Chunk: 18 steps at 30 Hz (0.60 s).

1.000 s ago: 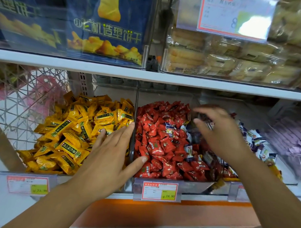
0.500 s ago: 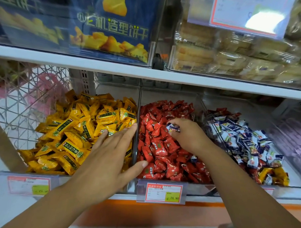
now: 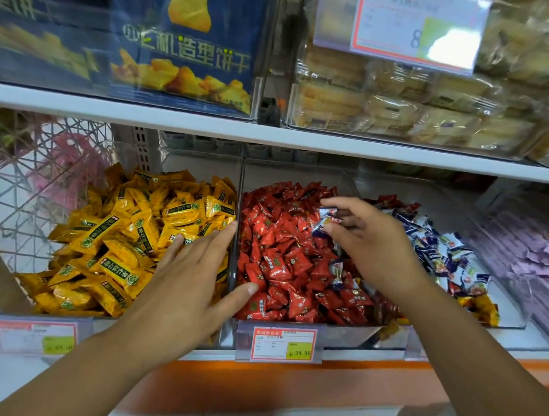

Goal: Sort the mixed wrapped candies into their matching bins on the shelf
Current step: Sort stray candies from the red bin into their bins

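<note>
The blue-and-white candy (image 3: 326, 221) carries print too small to read. It hangs over the back right part of the red candies (image 3: 280, 258), its long axis steeply up and down in the view with the lower end leaning a little left. The right hand (image 3: 377, 245) pinches its upper end between thumb and forefinger, the other fingers loosely curled behind. Just right, past a clear wall, lies the heap of blue-and-white candies (image 3: 436, 247), with a few red and yellow strays among them. The left hand (image 3: 183, 279) lies flat and spread across the clear divider (image 3: 238, 203), thumb on the red candies, fingers over the yellow candies (image 3: 126, 233). At the shelf's front edge the price tag (image 3: 281, 345) reads ¥24.90. Above, a blue box (image 3: 185, 49) reads 飞机造型饼干.
</note>
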{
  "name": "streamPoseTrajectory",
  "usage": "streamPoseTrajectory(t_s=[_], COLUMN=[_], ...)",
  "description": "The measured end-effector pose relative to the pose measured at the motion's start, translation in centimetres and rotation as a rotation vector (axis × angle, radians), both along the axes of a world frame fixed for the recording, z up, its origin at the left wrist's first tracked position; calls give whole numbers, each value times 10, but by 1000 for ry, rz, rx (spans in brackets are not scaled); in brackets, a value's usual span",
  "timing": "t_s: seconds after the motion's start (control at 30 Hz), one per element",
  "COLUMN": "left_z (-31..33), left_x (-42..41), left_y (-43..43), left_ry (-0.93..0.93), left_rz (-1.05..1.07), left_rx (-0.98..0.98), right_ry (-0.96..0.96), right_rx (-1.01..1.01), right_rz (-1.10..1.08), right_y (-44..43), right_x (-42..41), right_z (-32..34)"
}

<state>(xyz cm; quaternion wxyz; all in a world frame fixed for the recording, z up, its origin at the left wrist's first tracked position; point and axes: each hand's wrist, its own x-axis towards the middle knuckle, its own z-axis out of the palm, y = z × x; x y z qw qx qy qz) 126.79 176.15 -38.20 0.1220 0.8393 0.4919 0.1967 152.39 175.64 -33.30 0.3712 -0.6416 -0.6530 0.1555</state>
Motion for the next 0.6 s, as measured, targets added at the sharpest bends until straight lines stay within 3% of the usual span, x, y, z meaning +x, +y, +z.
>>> streamPoseTrajectory(t_s=[0.13, 0.23, 0.3, 0.43, 0.6], left_z=[0, -1, 2, 18, 23], left_x=[2, 3, 7, 39, 107], left_y=[0, 2, 3, 4, 11], left_ry=[-11, -42, -17, 12, 3], left_rz=[13, 22, 1, -165, -287], left_rx=[23, 44, 132, 259, 90], right_ry=[10, 51, -91, -166, -163], right_rx=[182, 127, 84, 184, 257], right_rz=[-159, -287, -330, -162, -84], right_y=[-10, -15, -22, -33, -38], right_x=[32, 59, 70, 60, 54], right_z=[9, 8, 4, -3, -24])
